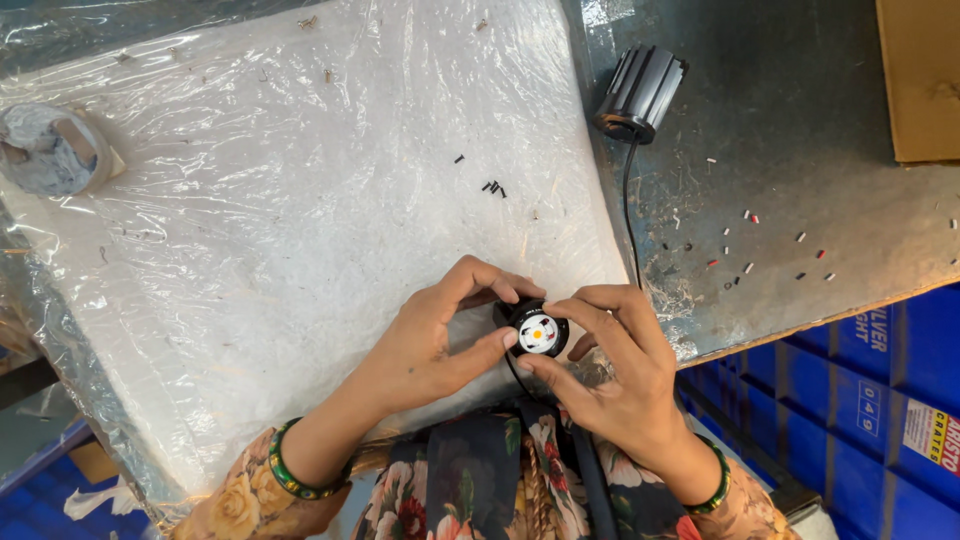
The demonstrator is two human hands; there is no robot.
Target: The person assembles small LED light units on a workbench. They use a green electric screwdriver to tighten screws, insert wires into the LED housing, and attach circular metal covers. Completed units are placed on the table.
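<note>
Both hands hold a small round black lamp part (pixel 538 330) with a white face and an orange dot in its middle, just over the near edge of the bench. My left hand (pixel 440 335) grips it from the left with thumb and fingers. My right hand (pixel 610 365) pinches it from the right. A thin black wire runs down from the part toward my lap. A second black ribbed cylinder (pixel 640 92) lies on the metal surface at the upper right, with a black wire (pixel 628 215) trailing toward my hands.
A white foam pad wrapped in clear plastic (pixel 280 210) covers the left of the bench. Tiny black screws (pixel 492 187) lie on it. Small red and white bits (pixel 750 250) dot the grey metal top (pixel 800 180). Tape roll (pixel 48 150) far left, cardboard box (pixel 920 80) upper right, blue crates (pixel 860 400) lower right.
</note>
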